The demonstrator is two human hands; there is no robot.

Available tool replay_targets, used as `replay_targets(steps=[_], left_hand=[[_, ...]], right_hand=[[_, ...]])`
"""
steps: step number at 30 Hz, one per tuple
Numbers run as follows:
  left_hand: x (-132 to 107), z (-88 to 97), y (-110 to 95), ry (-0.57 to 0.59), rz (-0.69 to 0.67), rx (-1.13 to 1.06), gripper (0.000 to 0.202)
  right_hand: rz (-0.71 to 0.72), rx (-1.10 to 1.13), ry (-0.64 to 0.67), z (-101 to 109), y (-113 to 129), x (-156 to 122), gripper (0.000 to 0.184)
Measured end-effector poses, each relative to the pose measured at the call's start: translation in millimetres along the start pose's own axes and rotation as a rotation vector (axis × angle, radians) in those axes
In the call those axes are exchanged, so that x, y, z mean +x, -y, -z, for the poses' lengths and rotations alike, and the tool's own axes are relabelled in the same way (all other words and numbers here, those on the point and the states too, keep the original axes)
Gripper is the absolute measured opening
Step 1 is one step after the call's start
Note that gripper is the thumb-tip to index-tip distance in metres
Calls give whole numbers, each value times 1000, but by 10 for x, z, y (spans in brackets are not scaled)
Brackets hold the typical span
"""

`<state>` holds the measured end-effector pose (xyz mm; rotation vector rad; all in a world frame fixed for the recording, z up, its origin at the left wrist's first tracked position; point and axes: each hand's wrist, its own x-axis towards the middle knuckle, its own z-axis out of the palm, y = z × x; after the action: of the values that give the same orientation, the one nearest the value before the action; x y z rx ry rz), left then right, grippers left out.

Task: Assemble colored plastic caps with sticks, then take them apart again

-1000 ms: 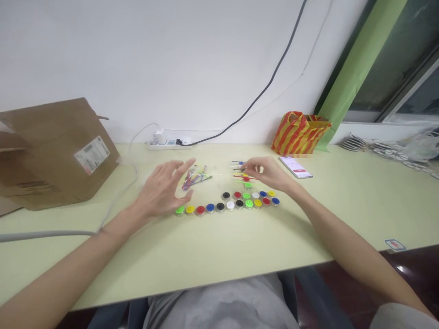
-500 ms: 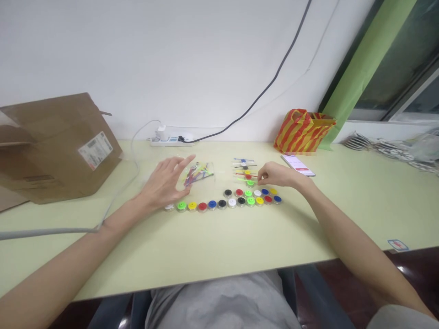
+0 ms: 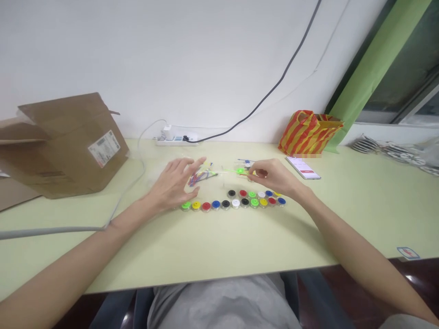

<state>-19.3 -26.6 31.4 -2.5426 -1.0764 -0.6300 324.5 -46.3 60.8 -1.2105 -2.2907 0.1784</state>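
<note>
right hand (image 3: 274, 177): fingers pinch green spinner (image 3: 240, 171)
left hand (image 3: 174, 185): fingers splayed over sticks (image 3: 202, 175)
remaining: disc rows (image 3: 235, 203) likely unassembled

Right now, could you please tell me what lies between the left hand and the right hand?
Head view: a bundle of thin coloured plastic sticks lies by the left hand; the right hand pinches a green disc on a stick beside it.

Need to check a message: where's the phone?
Head view: the phone lies flat on the table, in front of the striped bag, right of the right hand.
</note>
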Motion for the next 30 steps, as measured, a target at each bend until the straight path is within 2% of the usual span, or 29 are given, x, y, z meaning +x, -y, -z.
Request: replay_targets(steps=[4,8,11,13,17,19,21,22,23,25,26,28,30], left_hand=[[5,14,-76,-4,-8,-11,82],[23,46,-208,-42,-60,-49,83],[40,55,-336,-47,-99,-69,84],[47,49,-412,-51,-121,-81,84],[46,33,-462,-86,-120,-93,83],[40,34,-425,-95,-84,-87,81],[34,41,-357,-101,-47,-71,81],[31,45,-317,-108,-35,-60,82],[28,47,-275,-116,-25,-47,84],[22,49,-192,-129,-3,-17,86],[19,47,-155,-135,8,-1,86],[13,36,-91,-136,26,23,85],[9,16,-48,-134,33,29,84]], right_hand=[[197,-51,-94,-220,53,-16,22],[320,-211,-174,-406,184,-50,33],[400,-265,-240,-477,335,-68,33],[469,-219,-290,-496,431,-69,30],[628,41,-353,-448,508,-49,21],[559,125,-439,-360,428,-31,22],[345,127,-516,-231,247,-11,21],[215,97,-493,-159,126,-2,20],[91,49,-418,-90,-6,7,20],[-82,-86,-75,21,-272,20,17],[-153,-133,40,55,-389,24,16],[-259,-176,204,73,-559,30,16],[-326,-145,289,42,-627,33,12]])
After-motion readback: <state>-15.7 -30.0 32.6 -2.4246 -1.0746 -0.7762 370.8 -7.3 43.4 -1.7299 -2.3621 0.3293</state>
